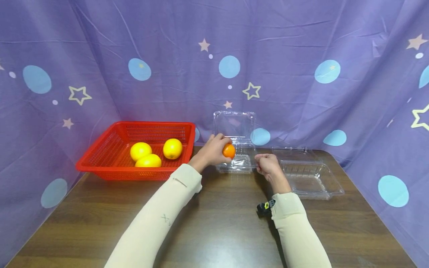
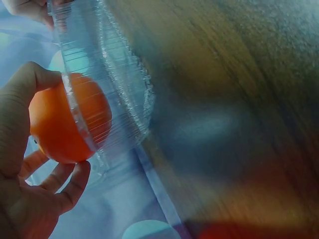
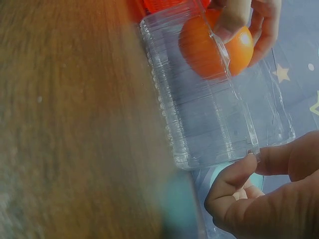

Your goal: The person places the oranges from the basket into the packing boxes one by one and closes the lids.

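My left hand (image 1: 216, 149) holds an orange (image 1: 229, 151) between thumb and fingers. In the left wrist view the orange (image 2: 55, 124) sits partly below the rim of a clear plastic clamshell box (image 2: 117, 89), at its left end. The box's lid (image 1: 234, 124) stands upright at the back. With thumb and index finger my right hand (image 1: 268, 165) pinches the rim at the box's right front corner, as the right wrist view shows for the hand (image 3: 269, 184) and the clamshell box (image 3: 199, 109).
A red plastic basket (image 1: 117, 173) with three yellow-orange fruits (image 1: 172, 149) stands on the left of the wooden table (image 1: 221, 230). A second clear clamshell box (image 1: 310, 178) lies open on the right. Behind the table hangs a purple curtain (image 1: 174, 85).
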A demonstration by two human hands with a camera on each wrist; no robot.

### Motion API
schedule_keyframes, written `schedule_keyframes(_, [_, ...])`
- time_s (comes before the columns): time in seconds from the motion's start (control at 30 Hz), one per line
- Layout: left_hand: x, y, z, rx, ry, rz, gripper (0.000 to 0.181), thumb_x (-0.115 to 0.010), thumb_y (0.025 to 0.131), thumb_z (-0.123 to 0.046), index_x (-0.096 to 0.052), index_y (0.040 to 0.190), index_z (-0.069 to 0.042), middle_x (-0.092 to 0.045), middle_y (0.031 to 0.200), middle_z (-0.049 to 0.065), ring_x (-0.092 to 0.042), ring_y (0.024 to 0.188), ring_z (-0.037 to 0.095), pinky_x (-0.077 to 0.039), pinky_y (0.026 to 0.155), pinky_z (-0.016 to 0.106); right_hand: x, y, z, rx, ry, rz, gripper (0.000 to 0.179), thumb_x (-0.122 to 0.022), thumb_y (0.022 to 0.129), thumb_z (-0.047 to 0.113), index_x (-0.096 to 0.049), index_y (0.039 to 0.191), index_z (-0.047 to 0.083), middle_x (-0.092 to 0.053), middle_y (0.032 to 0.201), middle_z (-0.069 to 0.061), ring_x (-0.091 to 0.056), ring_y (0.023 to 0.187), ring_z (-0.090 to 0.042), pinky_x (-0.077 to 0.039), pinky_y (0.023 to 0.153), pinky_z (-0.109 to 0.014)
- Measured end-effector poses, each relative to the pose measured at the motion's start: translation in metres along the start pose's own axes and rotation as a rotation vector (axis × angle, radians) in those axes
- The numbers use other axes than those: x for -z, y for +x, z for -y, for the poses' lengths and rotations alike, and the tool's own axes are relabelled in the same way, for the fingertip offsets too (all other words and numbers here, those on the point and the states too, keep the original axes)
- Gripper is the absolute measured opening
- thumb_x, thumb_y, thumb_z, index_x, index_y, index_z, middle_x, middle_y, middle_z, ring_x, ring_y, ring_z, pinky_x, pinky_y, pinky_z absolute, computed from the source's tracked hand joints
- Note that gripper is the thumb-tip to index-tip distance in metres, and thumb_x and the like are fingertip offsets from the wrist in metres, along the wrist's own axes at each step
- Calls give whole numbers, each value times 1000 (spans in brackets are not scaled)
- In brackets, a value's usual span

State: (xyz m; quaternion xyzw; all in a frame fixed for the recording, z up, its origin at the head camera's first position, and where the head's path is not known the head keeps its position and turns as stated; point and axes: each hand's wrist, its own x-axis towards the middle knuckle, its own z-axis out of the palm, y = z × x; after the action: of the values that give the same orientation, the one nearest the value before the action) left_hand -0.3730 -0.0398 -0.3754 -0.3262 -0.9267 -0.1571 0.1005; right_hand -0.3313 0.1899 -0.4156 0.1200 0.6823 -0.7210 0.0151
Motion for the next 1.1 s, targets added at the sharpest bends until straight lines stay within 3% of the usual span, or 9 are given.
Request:
schedule_keyframes(0.17, [-6, 3, 1, 9, 12, 11, 61, -83, 77, -35, -65, 130, -10, -58, 124, 10, -49, 107, 29, -35, 110, 48, 1, 0, 1, -2, 1, 3, 23, -47, 100, -4, -51, 120, -14, -46, 76, -1, -44, 59, -7, -42, 50, -18])
schedule_keyframes(0.23, [-7, 3, 1, 12, 16, 12, 60, -83, 77, -35, -65, 129, -11, -58, 124, 10, -50, 107, 28, -36, 109, 46, 1, 0, 1, -2, -2, -3, 21, -47, 100, -4, -52, 119, -13, -46, 77, -2, -44, 59, -7, -42, 50, -18])
schedule_keyframes(0.43, [-13, 3, 1, 45, 12, 30, 63, -84, 75, -35, -65, 131, -13, -57, 126, 8, -49, 106, 28, -46, 88, 37, 1, 0, 1, -1, 0, -9, 23, -47, 100, -4, -52, 120, -14, -47, 78, -3, -45, 60, -7, -42, 49, -17])
schedule_keyframes(0.77, [-19, 2, -2, 85, 89, 97, 62, -82, 79, -36, -64, 135, -15, -57, 126, 9, -50, 109, 30, -46, 91, 41, 0, -2, 0, -7, -6, -8, 24, -48, 100, -3, -52, 121, -14, -49, 79, -4, -45, 59, -8, -42, 50, -18])
schedule_keyframes(1.1, [-12, 1, -12, 96, 119, 181, 64, -76, 88, -40, -57, 145, -17, -53, 135, 12, -48, 116, 33, -44, 96, 45, 2, 0, -1, 4, -8, -8, 20, -49, 100, -3, -54, 117, -12, -49, 82, -6, -45, 60, -8, -43, 50, -18])
